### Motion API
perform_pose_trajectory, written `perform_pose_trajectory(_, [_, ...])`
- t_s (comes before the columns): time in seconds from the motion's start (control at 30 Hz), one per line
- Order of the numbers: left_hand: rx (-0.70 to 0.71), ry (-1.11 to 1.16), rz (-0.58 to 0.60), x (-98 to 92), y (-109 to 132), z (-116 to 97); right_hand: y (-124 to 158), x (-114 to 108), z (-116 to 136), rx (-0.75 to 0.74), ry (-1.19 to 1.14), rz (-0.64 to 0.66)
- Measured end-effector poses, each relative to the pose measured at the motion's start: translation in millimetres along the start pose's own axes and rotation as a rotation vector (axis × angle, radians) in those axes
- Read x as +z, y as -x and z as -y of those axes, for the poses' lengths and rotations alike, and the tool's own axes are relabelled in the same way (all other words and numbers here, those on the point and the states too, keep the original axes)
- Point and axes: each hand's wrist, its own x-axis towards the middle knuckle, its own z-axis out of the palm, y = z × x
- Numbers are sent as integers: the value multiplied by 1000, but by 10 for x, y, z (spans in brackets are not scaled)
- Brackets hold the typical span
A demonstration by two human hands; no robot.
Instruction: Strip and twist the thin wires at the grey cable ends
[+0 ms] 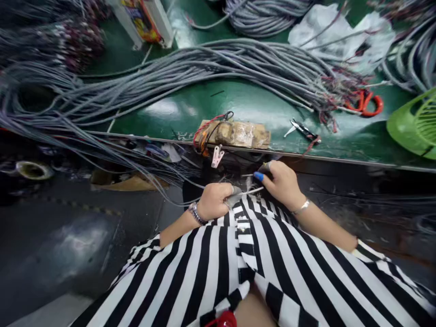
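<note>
My left hand (214, 200) is closed around a grey cable (254, 190), whose pale end sticks out to the right between thumb and finger. Grey coverings sit on these fingertips. Just to the right and slightly higher, my right hand (285, 184) is closed in a pinch, with a blue cover on one fingertip and a grey one on another. A short thin pale piece (247, 175) shows at its fingertips, too small to name. The two hands are apart, in front of the striped shirt and below the bench edge.
A long bundle of grey cables (204, 68) lies across the green bench (163, 109), some hanging over its edge. Orange-handled scissors (369, 103), small snips (304, 131), a taped block (238, 134), a pink clip (217, 156) and a green basket (413, 122) are nearby.
</note>
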Motion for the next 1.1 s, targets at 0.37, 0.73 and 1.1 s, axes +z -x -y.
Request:
perform_pose_trajectory(0.37, [-179, -70, -113, 22, 30, 2, 125, -341, 8, -179, -114, -27])
perform_pose_trajectory(0.73, [-109, -140, -105, 0, 21, -27, 95, -207, 38, -240, 22, 21])
perform_pose_trajectory(1.1, [-133, -7, -78, 19, 35, 5, 136, 52, -26, -42, -635, 146])
